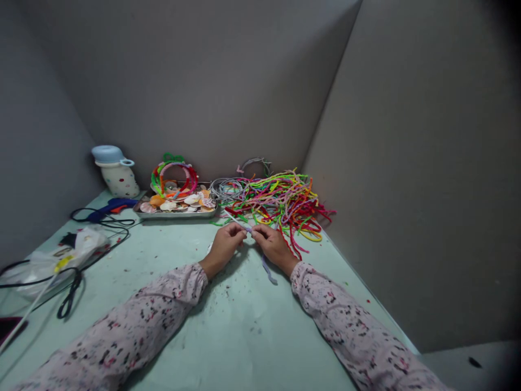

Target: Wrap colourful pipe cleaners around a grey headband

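Observation:
Both hands meet above the table in a fingertip pinch. My left hand is closed around a thin pale wire or stick that slants up and away to the left. My right hand grips a lavender pipe cleaner, which seems to be wrapped on the pale piece between the fingertips. A loose lavender end hangs below the right hand onto the table. The exact contact is hidden by the fingers. Just beyond the right hand lies a heap of colourful pipe cleaners.
A metal tray holds seashells, with several wrapped rings on it. Coiled grey wire lies beside it. At left are a lidded bottle, a blue tool, black cables and a plastic bag. Grey walls enclose the table.

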Available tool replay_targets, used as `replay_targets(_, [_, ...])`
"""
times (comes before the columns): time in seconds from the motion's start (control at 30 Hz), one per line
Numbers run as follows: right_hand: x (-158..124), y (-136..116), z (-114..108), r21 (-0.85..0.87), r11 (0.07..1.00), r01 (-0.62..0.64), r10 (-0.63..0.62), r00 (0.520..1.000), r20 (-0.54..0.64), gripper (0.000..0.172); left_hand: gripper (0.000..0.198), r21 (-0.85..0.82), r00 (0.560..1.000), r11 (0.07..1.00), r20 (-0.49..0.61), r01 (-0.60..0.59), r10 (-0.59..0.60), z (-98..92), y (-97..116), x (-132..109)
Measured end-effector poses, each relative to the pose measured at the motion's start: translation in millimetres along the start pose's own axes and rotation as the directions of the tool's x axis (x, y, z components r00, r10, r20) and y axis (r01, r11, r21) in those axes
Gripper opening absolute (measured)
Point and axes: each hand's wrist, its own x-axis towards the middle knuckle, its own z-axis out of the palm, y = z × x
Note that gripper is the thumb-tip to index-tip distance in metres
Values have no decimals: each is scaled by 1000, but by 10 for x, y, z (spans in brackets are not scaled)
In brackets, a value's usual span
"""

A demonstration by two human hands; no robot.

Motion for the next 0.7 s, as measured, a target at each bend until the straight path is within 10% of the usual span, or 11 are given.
replay_targets(0.7, [1, 16, 3, 30, 999, -19, 19, 1000, 7, 19, 12, 25, 996, 996, -4, -88, 89, 12, 47, -32])
